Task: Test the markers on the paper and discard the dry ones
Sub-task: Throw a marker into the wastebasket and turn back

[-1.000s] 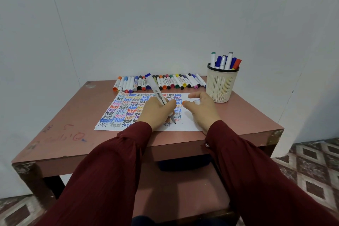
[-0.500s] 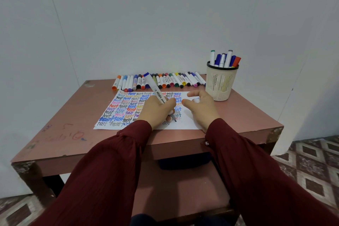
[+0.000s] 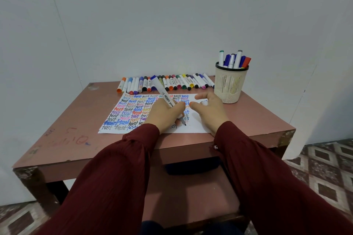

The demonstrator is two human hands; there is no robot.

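On the left, the pinkish-brown wooden desk (image 3: pixel 248 120) has some old red scribbles (image 3: pixel 76 138) on it. At the back lies a long row of coloured markers (image 3: pixel 168 83), side by side with their caps on.

In front of them is a white sheet of paper (image 3: pixel 193 129). Its left part is full of the word "test" in many colours, and its right part is bare.

The left hand (image 3: pixel 164 114) rests on the paper and grips a white marker with a blue end (image 3: pixel 162 91). The dark tip touches the paper near the bottom edge, and a thin dark word shows just beside it. Since a second ago the tip has slid only a little and the hand has hardly moved. I think this test word is nearly done, and the marker seems to leave ink, so it looks like a keeper.

The right hand (image 3: pixel 208 112) lies on the bare part of the paper, just as before. Its fingers curl round a small white cap (image 3: pixel 204 102), which probably goes back on next.

On the far right stands a cream plastic mesh cup (image 3: pixel 230 86) with more markers poking out, near the right hand but not touching it.
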